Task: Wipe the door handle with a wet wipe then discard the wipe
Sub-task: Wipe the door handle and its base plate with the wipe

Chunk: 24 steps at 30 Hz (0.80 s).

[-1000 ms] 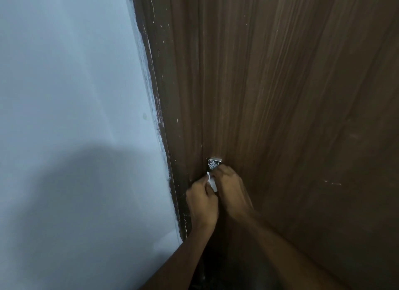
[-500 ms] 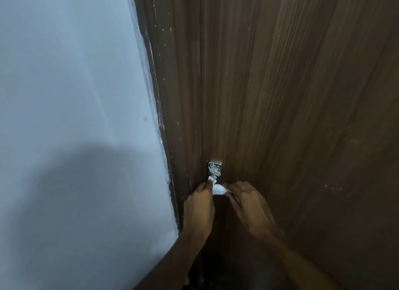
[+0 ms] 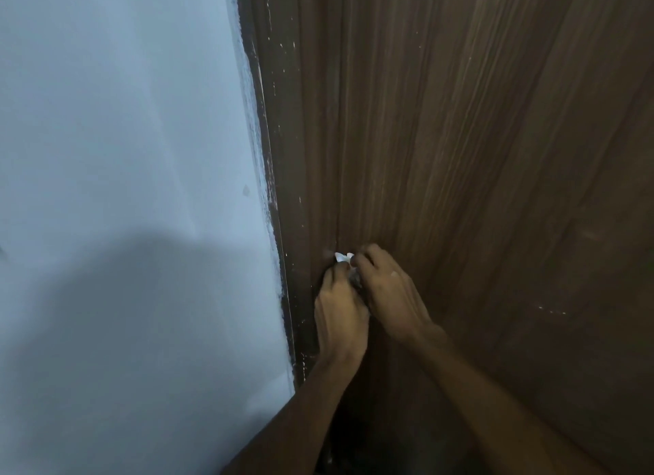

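Note:
A small white wet wipe (image 3: 344, 257) shows against the dark wooden door (image 3: 477, 156), right where the metal door handle was. My left hand (image 3: 339, 311) reaches up from below, its fingertips closed on the wipe's lower edge. From the right, my right hand (image 3: 389, 290) pinches the wipe's top with curled fingers. The two hands touch each other. They and the wipe cover nearly all of the door handle (image 3: 355, 280), of which only a grey sliver shows between them.
A pale blue-white wall (image 3: 124, 191) fills the left half, with my shadow across its lower part. The dark door frame (image 3: 279, 244), flecked with white paint, runs between wall and door. The floor is not in view.
The wipe has moved up over the top of the handle, which showed bare above the hands before. My right hand has come back in against my left hand.

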### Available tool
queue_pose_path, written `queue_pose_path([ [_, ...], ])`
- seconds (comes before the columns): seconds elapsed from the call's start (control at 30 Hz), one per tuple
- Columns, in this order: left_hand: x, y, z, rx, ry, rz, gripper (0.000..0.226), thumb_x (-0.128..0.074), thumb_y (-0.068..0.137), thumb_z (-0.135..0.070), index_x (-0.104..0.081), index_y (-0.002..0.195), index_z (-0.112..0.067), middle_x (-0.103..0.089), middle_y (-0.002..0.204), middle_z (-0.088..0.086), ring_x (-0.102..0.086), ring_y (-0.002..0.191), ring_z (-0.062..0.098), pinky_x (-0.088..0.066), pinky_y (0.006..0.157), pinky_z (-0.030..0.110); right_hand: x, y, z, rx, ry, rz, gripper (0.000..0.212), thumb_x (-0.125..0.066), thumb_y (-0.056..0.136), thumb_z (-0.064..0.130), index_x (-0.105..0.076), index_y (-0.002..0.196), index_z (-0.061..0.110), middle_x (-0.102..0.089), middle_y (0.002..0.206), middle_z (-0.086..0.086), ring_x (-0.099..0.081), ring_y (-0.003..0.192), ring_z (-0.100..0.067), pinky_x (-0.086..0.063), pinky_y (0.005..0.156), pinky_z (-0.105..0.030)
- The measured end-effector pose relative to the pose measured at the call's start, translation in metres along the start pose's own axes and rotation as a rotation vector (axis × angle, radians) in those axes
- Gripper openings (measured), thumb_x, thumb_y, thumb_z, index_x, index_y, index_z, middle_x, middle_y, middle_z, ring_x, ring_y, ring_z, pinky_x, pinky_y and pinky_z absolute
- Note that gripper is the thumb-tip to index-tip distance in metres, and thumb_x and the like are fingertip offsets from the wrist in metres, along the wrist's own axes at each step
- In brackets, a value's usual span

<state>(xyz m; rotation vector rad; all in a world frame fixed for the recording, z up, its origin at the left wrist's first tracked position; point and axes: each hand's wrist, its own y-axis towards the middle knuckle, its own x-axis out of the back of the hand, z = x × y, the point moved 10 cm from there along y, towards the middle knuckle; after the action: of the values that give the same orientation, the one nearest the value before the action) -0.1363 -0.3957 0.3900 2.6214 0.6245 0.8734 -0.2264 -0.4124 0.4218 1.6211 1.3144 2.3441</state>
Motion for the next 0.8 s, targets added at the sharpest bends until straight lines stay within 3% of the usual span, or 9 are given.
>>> queue_pose_path([
  [0.2, -0.019, -0.012, 0.027, 0.007, 0.01, 0.143, 0.039, -0.065, 0.099, -0.005, -0.062, 0.137, -0.005, -0.07, 0.133, 0.012, -0.067, 0.119, 0.026, -0.053, 0.108, 0.035, -0.021, -0.023, 0.009, 0.181, -0.21, 0.061, 0.043, -0.081, 0.082, 0.011, -0.071, 0.124, 0.006, -0.065, 0.123, -0.006, -0.056, 0.103, -0.016, -0.053, 0.083, -0.025],
  [0.37, -0.026, -0.014, 0.035, -0.02, 0.057, 0.225, 0.036, -0.063, 0.099, -0.006, -0.064, 0.135, -0.01, -0.071, 0.13, 0.008, -0.07, 0.113, 0.022, -0.055, 0.102, 0.029, -0.034, -0.038, 0.008, 0.153, -0.215, 0.12, 0.047, -0.089, 0.074, 0.013, -0.074, 0.118, 0.008, -0.065, 0.118, -0.002, -0.058, 0.096, -0.013, -0.055, 0.075, -0.023],
  [0.5, -0.016, -0.011, 0.021, -0.069, 0.043, 0.162, 0.051, -0.065, 0.097, -0.004, -0.056, 0.147, -0.01, -0.062, 0.147, 0.008, -0.062, 0.13, 0.025, -0.05, 0.112, 0.037, -0.028, -0.033, 0.008, 0.147, -0.224, 0.129, 0.05, -0.084, 0.081, 0.008, -0.068, 0.128, 0.0, -0.064, 0.128, -0.013, -0.066, 0.108, -0.021, -0.059, 0.089, -0.029],
  [0.6, -0.012, -0.006, 0.008, -0.121, 0.037, 0.122, 0.064, -0.066, 0.095, -0.003, -0.046, 0.155, -0.012, -0.05, 0.158, 0.005, -0.055, 0.139, 0.024, -0.048, 0.115, 0.04, -0.019, -0.022, 0.001, 0.063, -0.186, 0.107, 0.056, -0.077, 0.086, 0.003, -0.059, 0.138, -0.005, -0.061, 0.135, -0.02, -0.063, 0.119, -0.031, -0.058, 0.097, -0.041],
  [0.73, -0.02, -0.007, 0.018, -0.051, 0.026, 0.168, 0.058, -0.067, 0.097, -0.007, -0.048, 0.152, -0.009, -0.06, 0.149, 0.01, -0.062, 0.13, 0.026, -0.05, 0.113, 0.038, -0.027, -0.023, 0.004, 0.136, -0.315, 0.132, 0.057, -0.079, 0.082, 0.005, -0.061, 0.135, -0.005, -0.061, 0.135, -0.023, -0.061, 0.123, -0.032, -0.056, 0.102, -0.041],
  [0.8, -0.025, -0.011, 0.026, -0.016, 0.041, 0.202, 0.05, -0.066, 0.098, -0.008, -0.054, 0.147, -0.008, -0.065, 0.141, 0.012, -0.065, 0.124, 0.027, -0.052, 0.11, 0.037, -0.041, -0.034, 0.006, 0.197, -0.381, 0.196, 0.05, -0.071, 0.09, 0.007, -0.06, 0.137, -0.004, -0.055, 0.143, -0.022, -0.055, 0.131, -0.032, -0.052, 0.107, -0.041],
])
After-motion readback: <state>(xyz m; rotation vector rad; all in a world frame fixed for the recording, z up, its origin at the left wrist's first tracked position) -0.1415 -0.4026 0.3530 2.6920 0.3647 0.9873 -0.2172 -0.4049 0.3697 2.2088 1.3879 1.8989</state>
